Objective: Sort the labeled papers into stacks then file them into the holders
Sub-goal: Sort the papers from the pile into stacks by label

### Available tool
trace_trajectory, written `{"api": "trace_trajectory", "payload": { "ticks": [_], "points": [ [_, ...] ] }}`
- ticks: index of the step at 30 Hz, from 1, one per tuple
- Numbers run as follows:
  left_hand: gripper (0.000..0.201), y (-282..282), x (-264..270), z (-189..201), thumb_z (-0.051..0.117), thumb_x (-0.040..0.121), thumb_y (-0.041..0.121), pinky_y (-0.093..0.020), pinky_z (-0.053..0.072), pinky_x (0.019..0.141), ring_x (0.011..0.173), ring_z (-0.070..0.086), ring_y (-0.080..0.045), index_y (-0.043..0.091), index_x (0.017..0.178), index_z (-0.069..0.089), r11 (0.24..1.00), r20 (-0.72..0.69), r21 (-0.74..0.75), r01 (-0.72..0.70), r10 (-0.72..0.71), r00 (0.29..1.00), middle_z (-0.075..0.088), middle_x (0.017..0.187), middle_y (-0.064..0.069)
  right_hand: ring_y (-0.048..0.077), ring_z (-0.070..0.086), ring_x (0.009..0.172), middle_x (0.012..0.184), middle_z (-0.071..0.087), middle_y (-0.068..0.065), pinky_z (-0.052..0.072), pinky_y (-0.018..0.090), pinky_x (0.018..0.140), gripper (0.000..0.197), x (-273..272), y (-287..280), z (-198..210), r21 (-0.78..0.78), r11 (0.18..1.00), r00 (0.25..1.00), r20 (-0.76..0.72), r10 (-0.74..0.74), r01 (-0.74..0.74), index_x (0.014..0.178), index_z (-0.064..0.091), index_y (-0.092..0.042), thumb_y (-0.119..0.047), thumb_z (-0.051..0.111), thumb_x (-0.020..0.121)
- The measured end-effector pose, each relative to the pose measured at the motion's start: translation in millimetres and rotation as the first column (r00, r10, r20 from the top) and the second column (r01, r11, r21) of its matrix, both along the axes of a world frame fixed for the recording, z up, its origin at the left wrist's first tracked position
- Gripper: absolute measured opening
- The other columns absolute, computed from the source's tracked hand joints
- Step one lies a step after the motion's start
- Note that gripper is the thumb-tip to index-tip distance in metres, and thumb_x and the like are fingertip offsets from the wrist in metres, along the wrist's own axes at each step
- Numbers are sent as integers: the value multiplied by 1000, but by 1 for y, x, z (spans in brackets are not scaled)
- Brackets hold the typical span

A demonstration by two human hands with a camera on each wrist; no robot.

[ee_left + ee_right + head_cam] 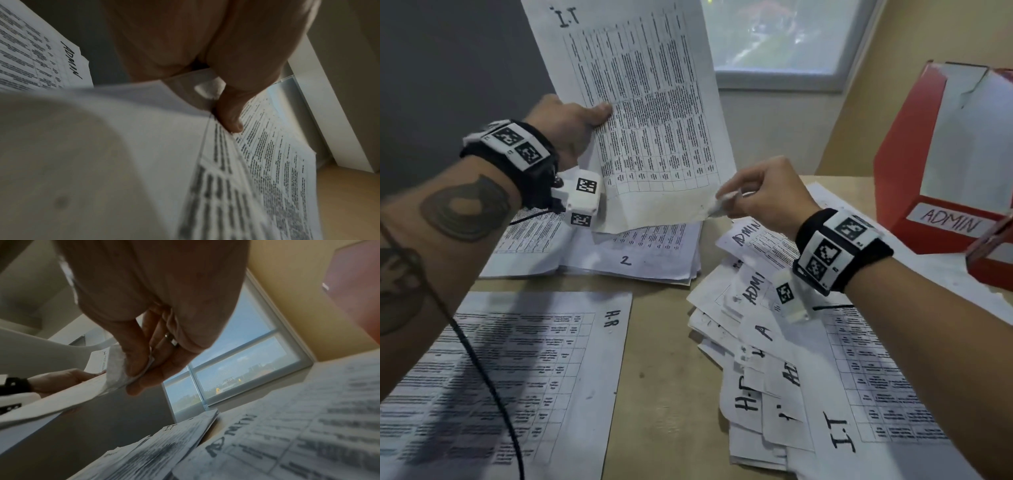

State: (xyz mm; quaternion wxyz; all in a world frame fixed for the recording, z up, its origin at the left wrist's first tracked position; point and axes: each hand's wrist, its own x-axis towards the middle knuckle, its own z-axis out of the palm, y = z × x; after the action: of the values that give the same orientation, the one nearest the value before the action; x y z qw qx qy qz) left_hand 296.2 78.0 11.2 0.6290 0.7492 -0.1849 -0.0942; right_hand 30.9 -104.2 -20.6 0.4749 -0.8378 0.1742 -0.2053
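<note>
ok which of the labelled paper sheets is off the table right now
The white printed sheet marked I.T, held up in the air: the left hand grips its side edge, the right hand pinches its bottom corner. Every other sheet lies on the table.

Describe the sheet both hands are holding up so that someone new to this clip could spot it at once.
Start at the window at the back: the sheet stands upright in front of its left side, above the table. The left hand grips its left edge and the right hand pinches its lower right corner. Unlike the papers lying flat below, it is raised, with "I.T" handwritten at its top.
</note>
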Motion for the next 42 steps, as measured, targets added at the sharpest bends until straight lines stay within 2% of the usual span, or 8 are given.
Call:
{"api": "trace_trajectory", "payload": {
  "ticks": [7, 10, 16, 19, 22, 30, 34, 42],
  "points": [
    [96, 7, 29, -20, 86, 61, 72, -63, 56, 90, 102, 67, -56, 5, 126, 66, 898, -104, 437, 52, -7, 995, 65, 125, -32, 13, 75, 76, 82, 80, 4, 61, 27, 78, 10, -9, -9, -8, -121, 961, 948, -234, 215, -248, 86, 82, -8, -10, 89, 80],
    [88, -3, 42, -38, 81, 77, 63, -39, 51, 56, 52, 54, -29, -9, 125, 62, 799, -24, 600, 48, -42, 999, 67, 84, -27, 9, 76, 76, 78, 80, -8, 60, 27, 78, 6, -37, -19, -7, -244, 920, 879, -444, 174, -306, 83, 83, -18, -17, 89, 81],
    [63, -26, 41, -67, 84, 76, 59, -37, 54, 63, 54, 60, -27, 0, 75, 65, 571, 45, 818, 62, -171, 984, 66, 59, -12, -5, 70, 86, 88, 77, -21, 58, 34, 87, 8, -118, -46, 9, -318, 860, 704, -708, 64, -399, 89, 79, -37, -37, 86, 84],
    [97, -39, 55, -90, 80, 36, 86, -44, 61, 81, 73, 70, -30, 7, 91, 72, 406, 108, 914, 10, -268, 957, 73, 76, -10, -1, 58, 112, 123, 61, -26, 52, 38, 101, 57, -147, -52, 9, -366, 805, 536, -841, -71, -468, 122, 62, -49, -56, 88, 72],
    [92, -47, 32, -87, 97, 60, 51, -50, 55, 98, 108, 64, -40, 1, 128, 61, 340, 248, 930, -138, -308, 918, 65, 116, -19, 12, 48, 130, 148, 35, -22, 48, 42, 109, 120, -162, -53, -6, -344, 799, 426, -896, -122, -493, 152, 30, -42, -62, 95, 53],
    [91, -78, -66, -35, 86, 75, 57, -59, 39, 114, 141, 38, -37, 24, 149, 44, 474, 443, 863, -178, -536, 719, 36, 154, -10, 18, 64, 95, 99, 68, -8, 55, 38, 84, 75, -152, -55, -22, -366, 822, 482, -867, -131, -436, 109, 54, -31, -37, 103, 53],
    [75, -90, -136, -10, 75, 72, 75, -45, 51, 105, 116, 64, -21, 28, 128, 62, 631, 376, 749, 201, -655, 656, 62, 126, 4, 0, 69, 69, 71, 74, -17, 54, 27, 67, 18, -176, -79, -1, -397, 873, 664, -738, -120, -283, 74, 79, -31, -27, 96, 70],
    [94, -73, -210, 12, 93, 53, 66, -43, 57, 100, 117, 70, -28, 19, 128, 62, 463, -68, 134, 876, -878, 474, 74, 124, -5, 0, 65, 54, 59, 69, -11, 50, 21, 57, 23, -212, -102, 93, -237, 861, 886, -3, -464, 450, 75, 65, -20, -31, 84, 82]
  ]
}}
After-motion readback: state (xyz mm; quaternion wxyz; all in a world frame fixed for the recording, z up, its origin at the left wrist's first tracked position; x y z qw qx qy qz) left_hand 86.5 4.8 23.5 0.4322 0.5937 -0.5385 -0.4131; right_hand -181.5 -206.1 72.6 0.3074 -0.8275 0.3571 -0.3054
